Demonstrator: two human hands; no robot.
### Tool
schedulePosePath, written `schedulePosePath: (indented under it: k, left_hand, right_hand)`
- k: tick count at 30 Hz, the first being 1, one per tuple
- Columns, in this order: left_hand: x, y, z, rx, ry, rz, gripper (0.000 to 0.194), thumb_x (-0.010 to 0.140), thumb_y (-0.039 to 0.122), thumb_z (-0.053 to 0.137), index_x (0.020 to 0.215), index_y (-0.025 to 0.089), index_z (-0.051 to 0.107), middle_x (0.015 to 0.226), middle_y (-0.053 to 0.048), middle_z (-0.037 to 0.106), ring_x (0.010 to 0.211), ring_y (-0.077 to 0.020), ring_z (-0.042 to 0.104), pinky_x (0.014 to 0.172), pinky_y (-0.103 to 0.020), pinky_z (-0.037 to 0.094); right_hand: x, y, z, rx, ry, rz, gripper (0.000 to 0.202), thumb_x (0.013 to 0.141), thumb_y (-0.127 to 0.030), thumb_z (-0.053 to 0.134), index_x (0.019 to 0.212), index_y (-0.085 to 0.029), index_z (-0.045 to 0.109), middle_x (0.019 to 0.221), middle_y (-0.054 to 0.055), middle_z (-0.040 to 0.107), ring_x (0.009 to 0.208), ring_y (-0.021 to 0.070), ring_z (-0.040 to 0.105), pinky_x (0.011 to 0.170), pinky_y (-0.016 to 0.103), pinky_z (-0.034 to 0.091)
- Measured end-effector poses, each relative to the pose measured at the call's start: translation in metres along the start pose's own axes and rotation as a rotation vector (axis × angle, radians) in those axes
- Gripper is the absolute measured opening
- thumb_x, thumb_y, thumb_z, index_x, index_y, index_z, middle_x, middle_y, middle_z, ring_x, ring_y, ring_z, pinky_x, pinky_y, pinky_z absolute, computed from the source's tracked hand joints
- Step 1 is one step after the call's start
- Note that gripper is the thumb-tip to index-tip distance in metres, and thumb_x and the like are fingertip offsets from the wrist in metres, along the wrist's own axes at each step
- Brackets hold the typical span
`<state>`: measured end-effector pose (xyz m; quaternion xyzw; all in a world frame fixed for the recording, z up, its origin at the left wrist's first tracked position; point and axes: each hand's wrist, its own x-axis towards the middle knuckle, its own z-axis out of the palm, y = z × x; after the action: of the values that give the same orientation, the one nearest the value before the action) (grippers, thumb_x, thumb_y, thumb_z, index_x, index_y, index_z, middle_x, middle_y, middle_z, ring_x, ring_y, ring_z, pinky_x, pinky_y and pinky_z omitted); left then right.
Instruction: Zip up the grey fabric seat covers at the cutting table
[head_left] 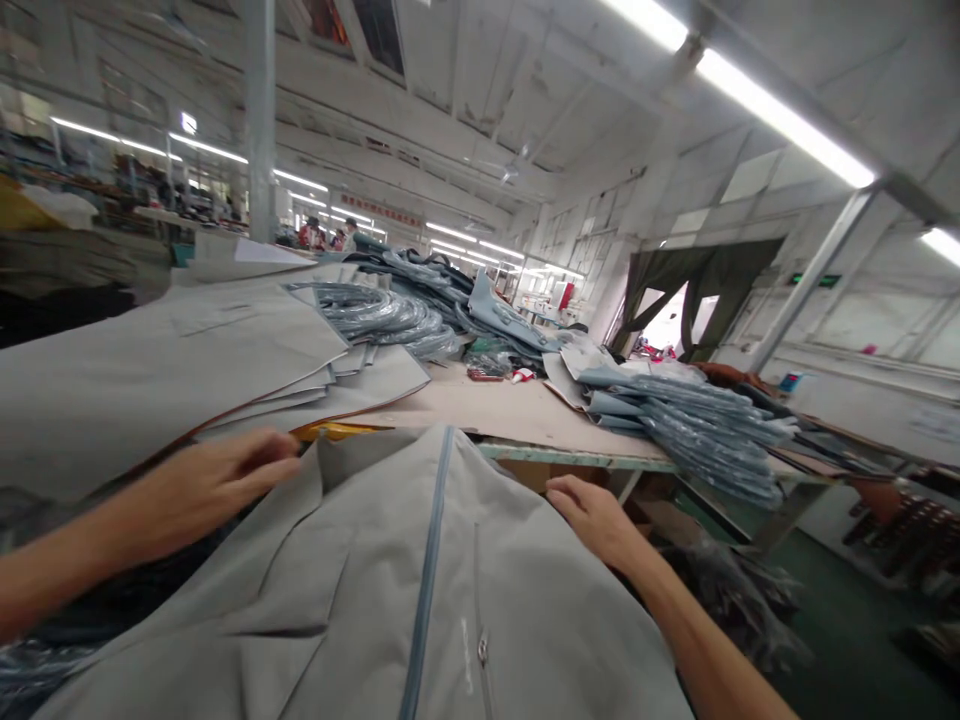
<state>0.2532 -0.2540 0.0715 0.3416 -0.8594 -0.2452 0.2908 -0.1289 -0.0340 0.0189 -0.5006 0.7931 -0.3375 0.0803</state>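
A large grey sheet of material point(375, 580) with a blue-grey strip down its middle and a zip with a metal pull point(482, 648) hangs over the near side of the table. My left hand point(244, 468) is at its upper left edge, fingers closed together over the border; what they pinch is partly hidden. At the upper right edge, my right hand point(589, 505) has its thumb and fingers pressed together on the margin of the same grey material. The middle of the sheet bulges upward between both hands.
Flat grey sheets point(187, 350) are stacked on the table point(480, 400) at left. Coiled plastic-wrapped strips point(382, 312) lie behind them, and a blue-grey wrapped bundle point(697, 420) sits at right. A small red-and-white bottle point(523, 376) stands between. A metal post point(260, 130) rises behind.
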Motion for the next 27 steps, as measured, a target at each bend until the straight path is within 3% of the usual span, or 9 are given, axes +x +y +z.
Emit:
schedulePosePath:
  k: [3, 6, 9, 11, 13, 15, 19, 23, 27]
  left_hand:
    - [0.058, 0.015, 0.050, 0.102, -0.195, 0.145, 0.053, 0.094, 0.053, 0.047, 0.127, 0.014, 0.061, 0.133, -0.010, 0.063, 0.122, -0.0273, 0.057, 0.109, -0.037, 0.040]
    - [0.108, 0.028, 0.103, 0.164, -0.229, 0.193, 0.055, 0.091, 0.055, 0.048, 0.121, 0.012, 0.064, 0.127, -0.018, 0.064, 0.117, -0.0326, 0.058, 0.108, -0.043, 0.041]
    - [0.130, 0.026, 0.130, 0.216, -0.218, 0.218, 0.056, 0.088, 0.057, 0.053, 0.120, 0.013, 0.064, 0.125, -0.019, 0.062, 0.118, -0.0351, 0.053, 0.109, -0.050, 0.036]
    - [0.135, 0.019, 0.133, 0.220, -0.230, 0.226, 0.055, 0.087, 0.058, 0.054, 0.120, 0.015, 0.064, 0.125, -0.017, 0.060, 0.117, -0.0339, 0.051, 0.108, -0.050, 0.036]
    - [0.138, 0.014, 0.131, 0.198, -0.260, 0.222, 0.054, 0.085, 0.057, 0.056, 0.117, 0.015, 0.063, 0.123, -0.016, 0.059, 0.115, -0.0326, 0.051, 0.105, -0.049, 0.038]
    - [0.140, 0.011, 0.127, 0.154, -0.293, 0.217, 0.052, 0.080, 0.058, 0.061, 0.108, 0.014, 0.063, 0.119, -0.014, 0.059, 0.114, -0.0316, 0.052, 0.103, -0.047, 0.040]
    - [0.143, 0.020, 0.120, 0.010, -0.343, 0.228, 0.049, 0.072, 0.061, 0.063, 0.096, 0.017, 0.059, 0.113, -0.010, 0.060, 0.110, -0.0282, 0.052, 0.098, -0.039, 0.041]
    - [0.142, 0.038, 0.109, -0.111, -0.446, 0.246, 0.050, 0.075, 0.067, 0.057, 0.086, 0.018, 0.052, 0.080, 0.000, 0.055, 0.078, -0.0184, 0.051, 0.071, -0.029, 0.041]
    - [0.124, 0.063, 0.089, -0.152, -0.509, 0.270, 0.047, 0.075, 0.058, 0.065, 0.095, 0.016, 0.057, 0.079, 0.003, 0.053, 0.073, -0.0156, 0.047, 0.066, -0.025, 0.036]
  right_hand:
    - [0.029, -0.031, 0.041, 0.029, -0.085, -0.077, 0.048, 0.091, -0.046, 0.058, 0.125, -0.014, 0.067, 0.125, 0.013, 0.066, 0.116, 0.0288, 0.062, 0.102, 0.040, 0.045]
    - [0.045, -0.040, 0.072, 0.052, -0.084, -0.106, 0.061, 0.089, -0.044, 0.063, 0.140, -0.011, 0.056, 0.138, 0.016, 0.057, 0.126, 0.0310, 0.055, 0.109, 0.044, 0.041]
    - [0.059, -0.039, 0.090, 0.087, -0.049, -0.131, 0.066, 0.084, -0.037, 0.070, 0.142, -0.012, 0.053, 0.137, 0.015, 0.058, 0.124, 0.0304, 0.055, 0.106, 0.042, 0.041]
    - [0.069, -0.039, 0.095, 0.118, -0.041, -0.148, 0.043, 0.083, -0.031, 0.069, 0.123, -0.014, 0.066, 0.114, 0.009, 0.069, 0.103, 0.0258, 0.062, 0.090, 0.034, 0.046]
    - [0.076, -0.040, 0.096, 0.151, -0.039, -0.178, 0.015, 0.086, -0.027, 0.063, 0.091, -0.015, 0.071, 0.083, 0.002, 0.067, 0.078, 0.0188, 0.059, 0.072, 0.027, 0.043]
    - [0.079, -0.043, 0.092, 0.178, -0.022, -0.244, 0.019, 0.088, -0.023, 0.059, 0.071, -0.015, 0.063, 0.068, -0.001, 0.057, 0.068, 0.0149, 0.052, 0.065, 0.024, 0.037]
    - [0.067, -0.058, 0.077, 0.211, 0.041, -0.423, 0.022, 0.092, -0.024, 0.056, 0.071, -0.016, 0.057, 0.074, 0.001, 0.054, 0.076, 0.0157, 0.050, 0.072, 0.025, 0.035]
    - [0.040, -0.078, 0.055, 0.241, 0.046, -0.568, 0.018, 0.095, -0.026, 0.055, 0.079, -0.017, 0.058, 0.086, 0.003, 0.054, 0.083, 0.0161, 0.053, 0.076, 0.025, 0.037]
    - [0.009, -0.080, 0.033, 0.138, 0.008, -0.645, 0.017, 0.101, -0.024, 0.047, 0.088, -0.018, 0.056, 0.090, 0.004, 0.057, 0.084, 0.0167, 0.055, 0.075, 0.027, 0.036]
